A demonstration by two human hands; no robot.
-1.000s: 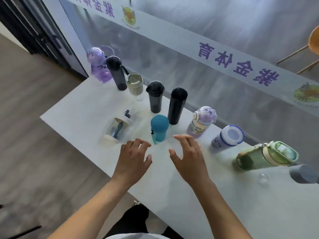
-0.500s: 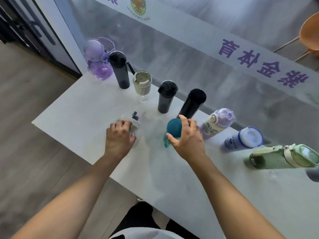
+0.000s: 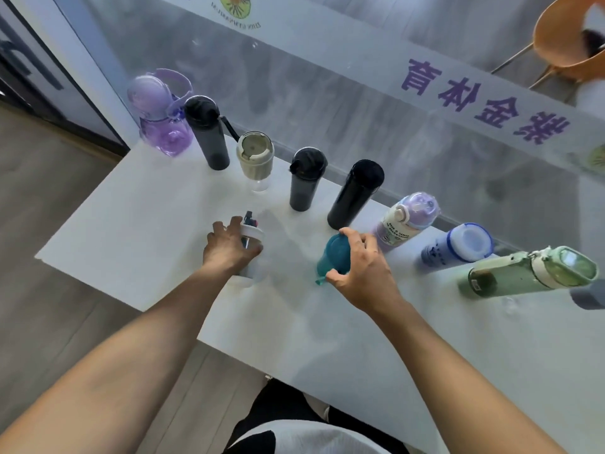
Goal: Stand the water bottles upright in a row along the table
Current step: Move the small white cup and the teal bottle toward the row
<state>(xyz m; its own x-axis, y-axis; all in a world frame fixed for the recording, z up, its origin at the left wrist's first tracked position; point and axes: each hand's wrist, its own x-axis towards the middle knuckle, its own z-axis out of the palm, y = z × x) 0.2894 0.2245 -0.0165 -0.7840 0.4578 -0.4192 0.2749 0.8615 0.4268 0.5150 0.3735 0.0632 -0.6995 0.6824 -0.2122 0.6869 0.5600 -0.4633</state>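
Observation:
Several bottles stand in a row along the far edge of the white table (image 3: 131, 224): a purple jug (image 3: 160, 119), a dark grey bottle (image 3: 208, 132), a beige cup (image 3: 255, 157), a black tumbler (image 3: 304, 178), a black flask (image 3: 357, 191), a lilac bottle (image 3: 407, 219), a blue-rimmed bottle (image 3: 458, 247) and a green bottle (image 3: 530, 271). In front of the row, my left hand (image 3: 226, 249) grips a clear white-lidded bottle (image 3: 253, 234). My right hand (image 3: 360, 267) grips a teal bottle (image 3: 334, 257).
A glass wall with purple lettering (image 3: 484, 103) runs just behind the row. An orange chair (image 3: 569, 37) stands beyond it. A grey object (image 3: 589, 298) sits at the right edge. The table's left and near edges drop to the wooden floor (image 3: 49, 290).
Both hands moved forward from hovering over the table and closed, the left on the clear bottle and the right on the teal bottle. My view shifted closer to the row.

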